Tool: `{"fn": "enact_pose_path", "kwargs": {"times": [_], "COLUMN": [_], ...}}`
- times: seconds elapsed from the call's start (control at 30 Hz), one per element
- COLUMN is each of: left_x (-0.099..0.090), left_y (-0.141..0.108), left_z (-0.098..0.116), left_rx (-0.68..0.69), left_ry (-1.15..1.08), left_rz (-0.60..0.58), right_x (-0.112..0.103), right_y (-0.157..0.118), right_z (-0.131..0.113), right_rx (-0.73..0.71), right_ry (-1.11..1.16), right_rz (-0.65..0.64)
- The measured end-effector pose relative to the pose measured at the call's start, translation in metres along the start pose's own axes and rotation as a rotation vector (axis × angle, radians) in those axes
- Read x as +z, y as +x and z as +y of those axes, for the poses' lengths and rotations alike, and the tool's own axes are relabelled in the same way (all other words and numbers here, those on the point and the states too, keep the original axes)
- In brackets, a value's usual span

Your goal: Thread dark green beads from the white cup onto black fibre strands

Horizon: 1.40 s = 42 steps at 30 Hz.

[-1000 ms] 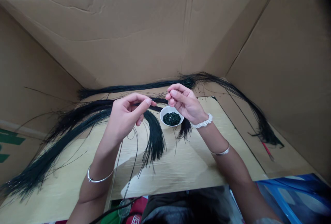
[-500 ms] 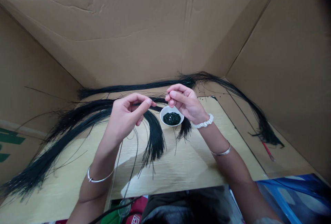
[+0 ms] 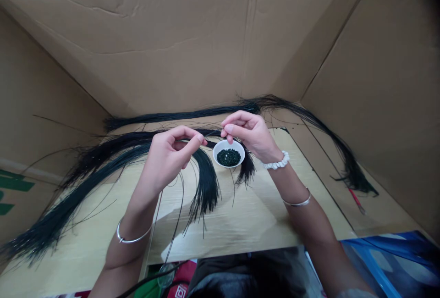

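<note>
Green printing (image 3: 15, 184) is showing on the cardboard wall (image 3: 137, 59) at far left, too cropped to read, and a red packet (image 3: 180, 275) with white marks is lying below the wooden board (image 3: 240, 215), equally unreadable. Long black strands (image 3: 206, 188) are sweeping across the board, and the left hand (image 3: 167, 160) is curling closed, its thumb pinching them against the forefinger just beside a white bowl (image 3: 238, 159) of dark green beads (image 3: 228, 157). Directly above the bowl, the right hand (image 3: 247, 135) is pressing its fingertips (image 3: 225, 132) together, whatever they hold being too fine to tell.
</note>
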State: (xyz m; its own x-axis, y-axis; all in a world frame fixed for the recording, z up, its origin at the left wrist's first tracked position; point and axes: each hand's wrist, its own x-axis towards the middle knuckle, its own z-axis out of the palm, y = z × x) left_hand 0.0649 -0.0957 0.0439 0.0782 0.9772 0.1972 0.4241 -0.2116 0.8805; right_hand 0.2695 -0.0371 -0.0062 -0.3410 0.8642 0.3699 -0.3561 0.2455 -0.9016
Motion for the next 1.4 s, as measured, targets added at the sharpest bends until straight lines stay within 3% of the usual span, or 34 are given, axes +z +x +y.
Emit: {"fn": "enact_pose_path", "kwargs": {"times": [0.47,0.93,1.4], "left_x": [0.0011,0.0018,0.0007], "left_y": [-0.0018,-0.0026,-0.0034], "left_z": [0.0054,0.0049,0.0048], "left_rx": [-0.059,-0.056,-0.033], "left_ry": [0.021,0.041,0.037], "left_rz": [0.02,0.013,-0.001], "right_x": [0.0023,0.0062,0.007], "right_y": [0.001,-0.0028,-0.0028], "right_z": [0.0054,0.0017,0.0008], "right_rx": [0.033,-0.052,-0.029], "right_ry": [0.156,0.036,-0.003], "right_rz": [-0.065,-0.025,-0.002]}}
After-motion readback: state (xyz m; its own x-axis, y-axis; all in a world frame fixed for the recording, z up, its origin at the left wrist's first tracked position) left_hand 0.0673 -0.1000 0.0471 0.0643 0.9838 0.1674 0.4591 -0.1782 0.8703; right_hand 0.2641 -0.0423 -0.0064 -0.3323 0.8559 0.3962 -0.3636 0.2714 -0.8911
